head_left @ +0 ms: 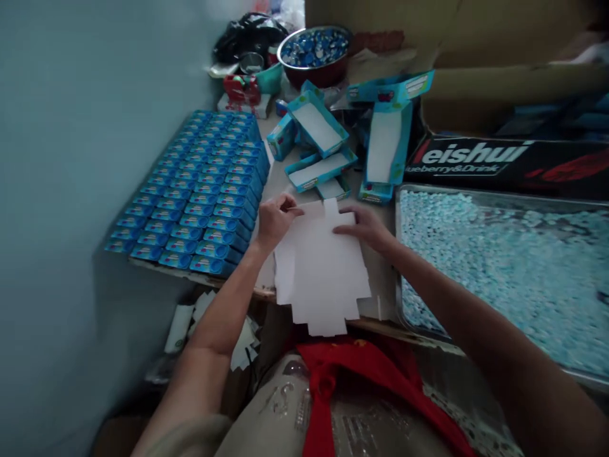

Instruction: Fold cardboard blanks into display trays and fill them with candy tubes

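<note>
White card, notched along its edges, is what I see under the worker's two hands: the blank (321, 266) lies face-flat in the middle of the table, its stepped near end poking past the table edge (375, 325) at 6 o'clock. At 11 o'clock on it, the left hand (276, 222) has its fingers curled in, thumb and fingertip closed together on the far corner. At 1 o'clock, the right hand (364, 227) is half open, one digit lying on the card's face and the others reaching past the notch; whether it truly pinches I cannot tell. To my mind, working this corner well calls for a light right hand, pressing just enough to stop the sheet turning, while the left fingers work only at the edge, close to the crease rather than out at the tip. Card this thin looks likely to buckle if both hands pull apart, so they should agree in direction. I would also slide the sheet slightly towards 12 o'clock, since the overhanging tabs could bend against the worker's lap. Room is limited: stacked blue boxes (200, 190) crowd 9 to 10 o'clock, open blue trays (318, 127) sit at 12, and the metal tray (398, 254) of pale blue pieces (499, 273) fills 3, so elbows need to stay high.
</note>
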`<state>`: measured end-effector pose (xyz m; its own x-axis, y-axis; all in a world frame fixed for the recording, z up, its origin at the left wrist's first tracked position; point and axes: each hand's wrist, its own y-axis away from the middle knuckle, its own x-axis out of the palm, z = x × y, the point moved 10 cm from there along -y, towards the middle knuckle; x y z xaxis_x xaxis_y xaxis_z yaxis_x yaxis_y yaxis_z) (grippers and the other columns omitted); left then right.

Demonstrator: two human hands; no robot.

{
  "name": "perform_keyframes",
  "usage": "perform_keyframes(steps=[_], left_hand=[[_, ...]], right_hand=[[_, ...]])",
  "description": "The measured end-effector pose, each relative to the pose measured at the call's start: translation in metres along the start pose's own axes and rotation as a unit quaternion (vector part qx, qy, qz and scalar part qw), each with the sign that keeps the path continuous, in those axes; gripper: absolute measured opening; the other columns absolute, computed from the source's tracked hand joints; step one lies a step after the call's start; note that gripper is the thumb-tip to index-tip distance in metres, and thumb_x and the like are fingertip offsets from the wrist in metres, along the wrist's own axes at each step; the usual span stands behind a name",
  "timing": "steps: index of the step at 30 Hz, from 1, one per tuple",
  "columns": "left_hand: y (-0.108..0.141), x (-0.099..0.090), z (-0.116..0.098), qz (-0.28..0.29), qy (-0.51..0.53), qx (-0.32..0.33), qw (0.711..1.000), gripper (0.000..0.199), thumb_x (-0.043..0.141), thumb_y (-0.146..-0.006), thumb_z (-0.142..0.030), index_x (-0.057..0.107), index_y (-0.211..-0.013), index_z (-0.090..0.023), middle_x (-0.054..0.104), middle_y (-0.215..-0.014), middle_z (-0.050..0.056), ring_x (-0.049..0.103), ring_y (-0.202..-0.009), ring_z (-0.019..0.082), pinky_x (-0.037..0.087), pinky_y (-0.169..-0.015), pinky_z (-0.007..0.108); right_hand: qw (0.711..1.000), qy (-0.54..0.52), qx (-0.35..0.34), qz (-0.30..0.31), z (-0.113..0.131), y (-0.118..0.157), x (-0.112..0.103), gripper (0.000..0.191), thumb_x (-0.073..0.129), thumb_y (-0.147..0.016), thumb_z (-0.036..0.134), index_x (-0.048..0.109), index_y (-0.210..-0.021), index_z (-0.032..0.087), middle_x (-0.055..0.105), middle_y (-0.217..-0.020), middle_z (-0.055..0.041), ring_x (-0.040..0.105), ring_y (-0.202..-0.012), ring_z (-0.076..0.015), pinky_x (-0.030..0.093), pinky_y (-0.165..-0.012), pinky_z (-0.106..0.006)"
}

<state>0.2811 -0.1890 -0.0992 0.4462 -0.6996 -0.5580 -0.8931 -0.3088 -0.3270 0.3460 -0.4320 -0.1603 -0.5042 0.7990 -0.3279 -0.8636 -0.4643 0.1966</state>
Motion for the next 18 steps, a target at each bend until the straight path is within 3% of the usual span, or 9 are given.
perform_keyframes(steps=[3, 5, 8, 10, 12, 14, 16, 18], left_hand=[[0.0, -0.024, -0.007, 0.042, 0.125, -0.02, 0.991, 0.048, 0.097, -0.066, -0.03, 0.074, -0.107, -0.023, 0.077, -0.106, 0.004, 0.069, -0.096, 0.019, 0.054, -0.089, 0.031], [0.018, -0.026, 0.008, 0.088, 0.24, -0.112, 0.96, 0.073, 0.099, -0.062, -0.039, 0.07, -0.128, -0.025, 0.076, -0.12, 0.007, 0.07, -0.1, 0.019, 0.055, -0.086, 0.031], [0.069, 0.002, 0.031, 0.14, 0.393, -0.264, 0.87, 0.074, 0.09, -0.065, -0.05, 0.071, -0.13, -0.02, 0.078, -0.107, 0.008, 0.071, -0.086, 0.019, 0.055, -0.078, 0.029], [0.098, 0.024, 0.041, 0.123, 0.435, -0.311, 0.836, 0.067, 0.081, -0.07, -0.045, 0.072, -0.13, -0.017, 0.079, -0.101, 0.007, 0.071, -0.08, 0.02, 0.055, -0.074, 0.029], [0.115, 0.044, 0.05, 0.09, 0.423, -0.342, 0.834, 0.064, 0.07, -0.068, -0.031, 0.073, -0.13, -0.018, 0.08, -0.1, 0.005, 0.069, -0.075, 0.02, 0.053, -0.068, 0.029], [0.119, 0.052, 0.054, 0.059, 0.368, -0.336, 0.865, 0.063, 0.061, -0.061, -0.021, 0.077, -0.123, -0.02, 0.08, -0.107, 0.005, 0.07, -0.081, 0.02, 0.054, -0.073, 0.03], [0.112, 0.048, 0.05, 0.037, 0.311, -0.288, 0.905, 0.054, 0.058, -0.058, -0.016, 0.081, -0.108, -0.02, 0.079, -0.122, 0.006, 0.071, -0.105, 0.024, 0.057, -0.092, 0.033], [0.109, 0.044, 0.048, 0.035, 0.31, -0.268, 0.911, 0.05, 0.06, -0.06, -0.013, 0.081, -0.104, -0.02, 0.076, -0.132, 0.006, 0.068, -0.123, 0.026, 0.053, -0.108, 0.036]], right_hand=[[0.965, -0.246, 0.086, 0.014, -0.008, 0.028, 0.004, 0.06, 0.099, -0.054, 0.04, 0.07, -0.104, 0.025, 0.079, -0.096, -0.0013, 0.075, -0.081, -0.0235, 0.062, -0.074, -0.036], [0.944, -0.307, 0.121, -0.016, -0.016, 0.045, -0.001, 0.062, 0.1, -0.053, 0.032, 0.068, -0.106, 0.028, 0.08, -0.095, 0.0007, 0.075, -0.077, -0.0224, 0.062, -0.068, -0.034], [0.938, -0.304, 0.161, -0.037, -0.033, 0.062, 0.001, 0.062, 0.096, -0.054, 0.028, 0.065, -0.108, 0.032, 0.079, -0.091, 0.0016, 0.073, -0.071, -0.024, 0.061, -0.06, -0.036], [0.952, -0.265, 0.151, -0.039, -0.04, 0.066, 0.007, 0.057, 0.09, -0.057, 0.032, 0.066, -0.109, 0.033, 0.078, -0.092, 0.0006, 0.072, -0.071, -0.0254, 0.061, -0.061, -0.039], [0.978, -0.169, 0.094, -0.076, -0.037, 0.065, 0.005, 0.048, 0.085, -0.061, 0.037, 0.069, -0.105, 0.033, 0.078, -0.097, -0.0029, 0.073, -0.079, -0.0282, 0.061, -0.068, -0.042], [0.991, -0.037, 0.012, -0.124, -0.024, 0.066, 0.001, 0.039, 0.077, -0.065, 0.042, 0.072, -0.102, 0.031, 0.078, -0.105, -0.0079, 0.073, -0.093, -0.0327, 0.061, -0.081, -0.047], [0.987, 0.065, -0.043, -0.143, -0.014, 0.067, 0.004, 0.037, 0.07, -0.071, 0.044, 0.074, -0.105, 0.029, 0.079, -0.108, -0.0109, 0.071, -0.097, -0.0346, 0.058, -0.089, -0.05], [0.985, 0.103, -0.056, -0.129, -0.014, 0.065, 0.01, 0.04, 0.066, -0.075, 0.044, 0.075, -0.111, 0.028, 0.079, -0.107, -0.0111, 0.071, -0.091, -0.0333, 0.056, -0.091, -0.052]])
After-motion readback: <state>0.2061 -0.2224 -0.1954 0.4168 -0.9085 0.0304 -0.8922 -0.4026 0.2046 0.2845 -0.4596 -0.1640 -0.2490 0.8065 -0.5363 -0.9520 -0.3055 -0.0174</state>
